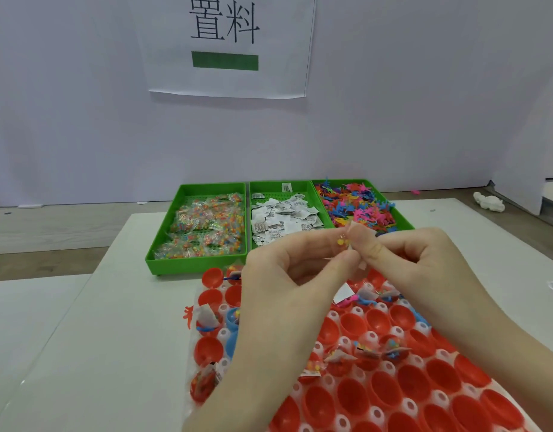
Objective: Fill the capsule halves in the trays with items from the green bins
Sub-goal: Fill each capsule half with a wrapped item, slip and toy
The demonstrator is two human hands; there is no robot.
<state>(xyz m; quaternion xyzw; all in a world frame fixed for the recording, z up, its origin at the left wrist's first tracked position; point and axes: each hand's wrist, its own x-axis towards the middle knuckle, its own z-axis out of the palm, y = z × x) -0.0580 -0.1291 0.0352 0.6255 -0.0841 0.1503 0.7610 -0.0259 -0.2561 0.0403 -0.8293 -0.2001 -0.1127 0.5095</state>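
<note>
Red capsule halves (412, 385) fill the clear tray (331, 381) nearest the camera. Above it, the left hand (287, 275) and right hand (424, 269) together pinch a small bead packet (347, 238). Beyond the tray sit three green bins (203, 266).

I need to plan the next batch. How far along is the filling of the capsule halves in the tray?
Early on. A few red capsule halves already hold packets and toys, mostly in the far rows and along the tray's left edge. Both hands, left hand and right hand, pinch a small clear bead packet above the tray. Most near halves sit empty, and the three green bins remain well stocked.
</note>
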